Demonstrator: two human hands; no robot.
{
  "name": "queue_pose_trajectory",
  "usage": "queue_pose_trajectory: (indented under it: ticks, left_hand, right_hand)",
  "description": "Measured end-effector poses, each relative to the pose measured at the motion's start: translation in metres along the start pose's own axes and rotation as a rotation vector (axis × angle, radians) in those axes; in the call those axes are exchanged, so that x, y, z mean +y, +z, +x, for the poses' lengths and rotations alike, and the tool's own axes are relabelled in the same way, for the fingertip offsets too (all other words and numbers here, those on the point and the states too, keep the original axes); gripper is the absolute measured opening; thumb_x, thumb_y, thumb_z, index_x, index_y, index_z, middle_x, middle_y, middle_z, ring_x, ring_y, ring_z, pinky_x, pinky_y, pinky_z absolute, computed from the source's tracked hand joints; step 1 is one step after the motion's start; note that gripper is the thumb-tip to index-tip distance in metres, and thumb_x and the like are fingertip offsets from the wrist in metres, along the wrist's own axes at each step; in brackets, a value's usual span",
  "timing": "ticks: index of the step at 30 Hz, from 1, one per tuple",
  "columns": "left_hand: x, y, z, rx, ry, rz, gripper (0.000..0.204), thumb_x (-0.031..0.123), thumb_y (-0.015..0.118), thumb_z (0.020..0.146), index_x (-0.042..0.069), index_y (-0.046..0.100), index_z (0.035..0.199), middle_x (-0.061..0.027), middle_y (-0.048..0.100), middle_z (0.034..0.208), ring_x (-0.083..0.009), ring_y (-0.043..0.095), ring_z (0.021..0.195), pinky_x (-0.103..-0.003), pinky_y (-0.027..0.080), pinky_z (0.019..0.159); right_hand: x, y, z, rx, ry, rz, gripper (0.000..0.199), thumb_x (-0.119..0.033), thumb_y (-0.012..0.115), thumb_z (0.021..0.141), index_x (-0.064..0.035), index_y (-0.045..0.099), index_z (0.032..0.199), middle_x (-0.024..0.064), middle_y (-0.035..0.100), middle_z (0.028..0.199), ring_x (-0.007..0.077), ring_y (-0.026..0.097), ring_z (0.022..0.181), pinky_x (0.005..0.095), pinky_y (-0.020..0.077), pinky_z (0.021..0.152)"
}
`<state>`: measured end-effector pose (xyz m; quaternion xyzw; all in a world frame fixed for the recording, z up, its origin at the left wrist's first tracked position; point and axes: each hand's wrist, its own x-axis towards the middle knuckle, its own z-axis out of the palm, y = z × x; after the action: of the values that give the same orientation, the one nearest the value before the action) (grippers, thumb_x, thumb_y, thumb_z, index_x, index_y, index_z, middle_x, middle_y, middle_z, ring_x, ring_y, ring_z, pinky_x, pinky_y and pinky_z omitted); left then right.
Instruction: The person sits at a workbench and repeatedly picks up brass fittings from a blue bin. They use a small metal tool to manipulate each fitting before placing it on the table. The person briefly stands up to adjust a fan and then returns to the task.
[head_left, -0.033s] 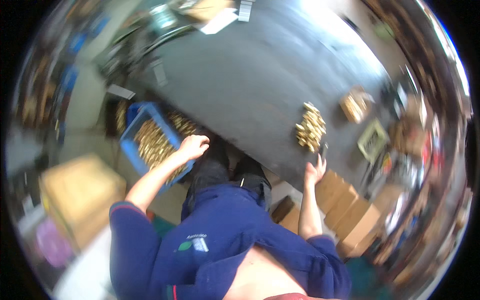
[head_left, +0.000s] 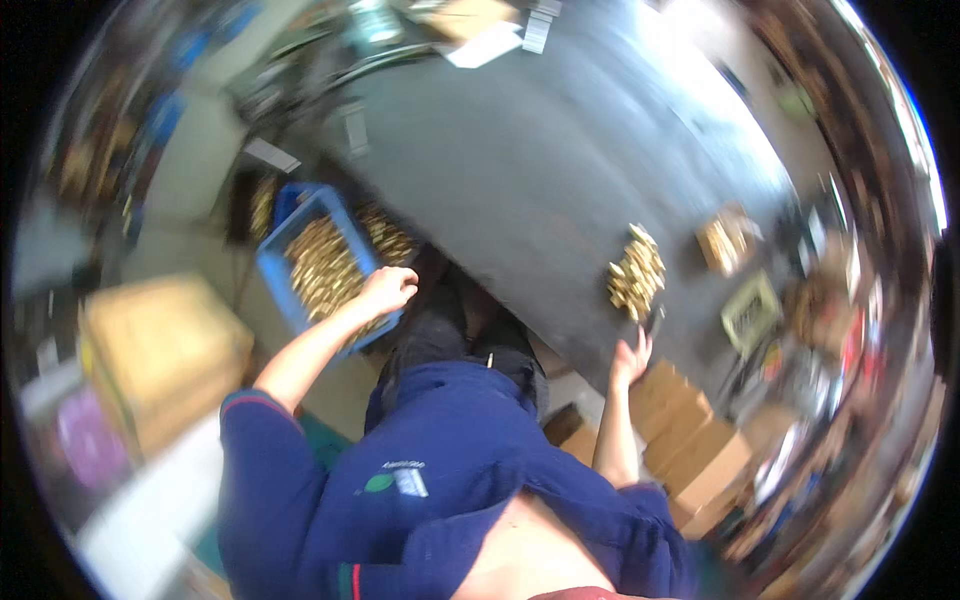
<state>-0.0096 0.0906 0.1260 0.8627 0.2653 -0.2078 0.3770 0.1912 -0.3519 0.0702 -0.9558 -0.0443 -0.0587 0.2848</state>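
Observation:
My left hand [head_left: 388,290] is over the near right rim of a blue plastic crate [head_left: 275,272]. Its fingers are curled together, and what they hold, if anything, is hidden. Small brass-coloured metal pieces [head_left: 325,265] fill the crate. On the dark worktable [head_left: 500,190] lies a heap of similar brass-coloured pieces [head_left: 637,272]. My right hand [head_left: 630,360] is at the table's near edge, just below that heap, with thumb and fingers apart. Close to its fingertips is a small dark object [head_left: 656,320], too blurred to name.
More brass pieces [head_left: 385,235] lie between the crate and the table. Cardboard boxes [head_left: 690,435] stand right of my right forearm. A clear bag [head_left: 727,240] and a pale green basket [head_left: 750,312] sit at the table's right. A large tan box [head_left: 165,360] stands at left.
The view has turned slightly, so the table, heap and crate appear shifted to the right. Both hands keep much the same pose, the right one slightly lower in the picture.

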Motion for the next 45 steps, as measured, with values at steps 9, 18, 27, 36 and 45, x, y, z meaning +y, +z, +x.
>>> queue_pose_trajectory:
  ticks: [9,18,27,36,45]
  left_hand:
    - [-0.13,0.059,-0.364,0.422,-0.958,-0.039,0.036,0.007,0.054,0.069,0.013,0.062,0.103,-0.0143,0.061,0.102,-0.028,0.057,0.099,-0.038,0.046,0.082]
    - [-0.082,0.311,-0.525,0.647,-1.709,-0.672,0.066,0.031,0.065,0.072,0.004,0.04,0.128,-0.019,0.049,0.123,-0.0337,0.048,0.112,-0.04,0.04,0.094]
    - [-0.056,0.327,-0.469,0.614,-1.798,-0.802,0.042,0.011,0.065,0.073,-0.002,0.049,0.11,-0.0206,0.052,0.116,-0.0351,0.051,0.108,-0.04,0.044,0.088]
    - [0.001,0.37,-0.462,0.619,-1.91,-0.726,0.044,0.005,0.063,0.074,-0.001,0.044,0.112,-0.0197,0.052,0.113,-0.0337,0.053,0.105,-0.04,0.046,0.087]
    - [0.058,0.446,-0.492,0.507,-1.928,-1.054,0.037,0.011,0.062,0.074,-0.006,0.053,0.106,-0.0259,0.058,0.102,-0.0371,0.058,0.096,-0.041,0.048,0.078]
  right_hand:
    - [-0.114,0.046,-0.052,-1.085,0.32,0.58,0.031,-0.001,0.05,0.07,0.0094,0.058,0.097,0.0109,0.06,0.08,0.013,0.055,0.063,0.0227,0.0435,0.056]
    - [-0.18,0.073,0.039,-1.271,0.258,0.128,0.019,-0.001,0.05,0.081,0.004,0.06,0.097,0.0156,0.062,0.081,0.0196,0.058,0.055,0.0263,0.0467,0.045]
    - [-0.276,0.089,0.047,-1.55,-0.381,-0.124,0.025,-0.001,0.05,0.074,0.0047,0.061,0.095,0.0125,0.063,0.077,0.0173,0.06,0.059,0.0257,0.0474,0.049]
    - [-0.322,0.107,-0.009,-1.698,-0.681,-0.043,0.031,-0.005,0.053,0.066,0.0002,0.066,0.093,0.0082,0.065,0.078,0.0125,0.06,0.067,0.0248,0.0485,0.061]
    - [-0.27,0.11,-0.002,-1.577,-0.816,-0.063,0.028,-0.004,0.052,0.067,0.0014,0.065,0.091,0.0071,0.063,0.074,0.0117,0.058,0.062,0.023,0.045,0.053]
